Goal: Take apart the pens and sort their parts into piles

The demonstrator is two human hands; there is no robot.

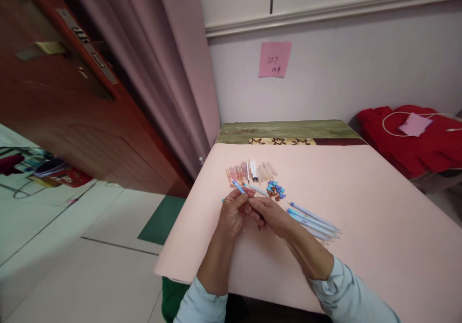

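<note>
Over the near left part of the table, my two hands meet around a slim blue pen [237,186]. My left hand [234,213] is closed on its barrel, and the far end sticks out up and to the left. The thumb and fingers of my right hand [270,211] are pinched at the pen's near end, which the fingers hide. Just beyond lie a pale blue pen part [259,190] and a small heap of blue and brown pieces [275,189]. Several blue pens [314,221] lie side by side to the right of my right hand.
Behind my hands is a row of pinkish clear tubes [237,173], white sticks with dark ends [253,170] and pale translucent tubes [267,171]. Pink paper [375,207] covers the table. A red cloth [407,140] with a cable is at the right, a wooden door [90,106] at the left.
</note>
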